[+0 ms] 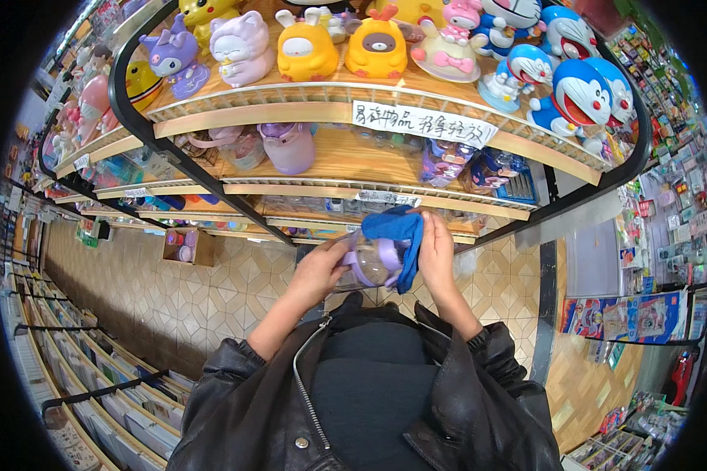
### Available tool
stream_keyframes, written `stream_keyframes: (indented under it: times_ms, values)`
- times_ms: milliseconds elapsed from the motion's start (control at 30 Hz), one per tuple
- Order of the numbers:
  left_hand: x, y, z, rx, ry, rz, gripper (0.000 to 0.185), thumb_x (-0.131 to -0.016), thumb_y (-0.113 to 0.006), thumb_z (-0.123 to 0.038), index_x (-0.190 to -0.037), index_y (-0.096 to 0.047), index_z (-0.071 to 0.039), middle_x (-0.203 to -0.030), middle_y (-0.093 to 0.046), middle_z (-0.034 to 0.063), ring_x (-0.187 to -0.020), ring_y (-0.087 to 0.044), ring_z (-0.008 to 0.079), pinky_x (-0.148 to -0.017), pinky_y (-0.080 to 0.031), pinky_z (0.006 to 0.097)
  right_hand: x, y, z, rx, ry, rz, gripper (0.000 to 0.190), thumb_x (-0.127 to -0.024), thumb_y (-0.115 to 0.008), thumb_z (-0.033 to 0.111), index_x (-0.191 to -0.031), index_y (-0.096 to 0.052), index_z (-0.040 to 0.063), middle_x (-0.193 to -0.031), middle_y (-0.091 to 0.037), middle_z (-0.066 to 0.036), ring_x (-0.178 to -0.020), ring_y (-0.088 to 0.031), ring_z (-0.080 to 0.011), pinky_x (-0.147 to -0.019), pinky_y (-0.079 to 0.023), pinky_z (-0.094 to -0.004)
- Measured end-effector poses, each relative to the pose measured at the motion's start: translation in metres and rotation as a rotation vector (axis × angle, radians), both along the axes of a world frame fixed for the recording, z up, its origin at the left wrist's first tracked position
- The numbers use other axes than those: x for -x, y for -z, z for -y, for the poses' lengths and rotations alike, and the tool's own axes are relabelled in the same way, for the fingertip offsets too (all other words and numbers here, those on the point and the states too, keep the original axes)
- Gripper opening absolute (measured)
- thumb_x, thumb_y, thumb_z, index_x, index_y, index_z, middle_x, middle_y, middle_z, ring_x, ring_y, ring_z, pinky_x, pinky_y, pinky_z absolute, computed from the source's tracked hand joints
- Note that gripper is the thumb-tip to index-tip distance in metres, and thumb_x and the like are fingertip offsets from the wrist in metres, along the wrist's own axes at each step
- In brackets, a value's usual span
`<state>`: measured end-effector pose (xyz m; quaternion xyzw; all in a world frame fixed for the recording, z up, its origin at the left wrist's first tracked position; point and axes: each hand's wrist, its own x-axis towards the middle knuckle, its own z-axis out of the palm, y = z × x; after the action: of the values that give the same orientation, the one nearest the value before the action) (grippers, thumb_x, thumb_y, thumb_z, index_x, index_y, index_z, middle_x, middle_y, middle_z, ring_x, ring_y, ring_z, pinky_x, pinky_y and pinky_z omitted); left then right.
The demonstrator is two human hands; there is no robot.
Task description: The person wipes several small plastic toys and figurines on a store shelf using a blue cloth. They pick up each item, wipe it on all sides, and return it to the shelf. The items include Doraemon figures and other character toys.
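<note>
In front of my body, a clear plastic bottle with lilac trim lies tilted on its side between my hands. My left hand grips its left end, with the thumb by a lilac strap. On the other side my right hand holds a blue cloth, which drapes over the bottle's right end and hides it. Beyond both hands, a lilac tumbler stands on the second shelf, close to a clear cup with a pinkish band.
A black-framed wooden shelf unit rises ahead, its top lined with cartoon figurines. An open cardboard box sits on the tiled floor. Book racks stand to the left; packaged goods hang at the right.
</note>
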<state>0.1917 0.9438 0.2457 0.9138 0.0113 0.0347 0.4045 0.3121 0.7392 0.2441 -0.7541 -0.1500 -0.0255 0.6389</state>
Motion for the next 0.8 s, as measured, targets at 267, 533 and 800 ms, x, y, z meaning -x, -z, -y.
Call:
stream_keyframes:
  times_ms: [267,533,800]
  values:
    - [0.064,0.032,-0.074,-0.039,-0.421,-0.028,0.032,-0.078,-0.070,-0.003,-0.108,-0.061,-0.002,-0.100,-0.064,0.0207,-0.093,-0.062,0.0426,-0.077,-0.050,0.0453,-0.079,0.039,-0.061,0.240,-0.045,-0.024,0.038,-0.087,-0.075,0.024,-0.109,-0.061,-0.004,-0.105,-0.064,-0.014,-0.091,-0.064,-0.0247,-0.079,-0.052,-0.0336]
    - [0.106,0.035,-0.114,-0.006,-0.631,0.019,0.027,-0.078,-0.071,-0.001,-0.103,-0.061,0.001,-0.085,-0.061,0.0156,-0.075,-0.059,0.0300,-0.069,-0.047,0.0385,-0.137,0.059,-0.117,0.571,0.334,0.067,0.079,-0.069,-0.088,0.028,-0.120,-0.046,-0.015,-0.117,-0.056,-0.035,-0.121,-0.048,-0.0486,-0.091,-0.050,-0.0478]
    - [0.112,0.048,-0.131,0.060,-0.655,0.015,0.026,-0.078,-0.071,-0.001,-0.102,-0.061,0.000,-0.080,-0.059,0.0130,-0.070,-0.056,0.0265,-0.066,-0.046,0.0364,-0.162,0.089,-0.111,0.413,0.402,-0.006,0.078,-0.061,-0.093,0.027,-0.113,-0.050,-0.011,-0.107,-0.063,-0.026,-0.101,-0.062,-0.0427,-0.087,-0.051,-0.0447]
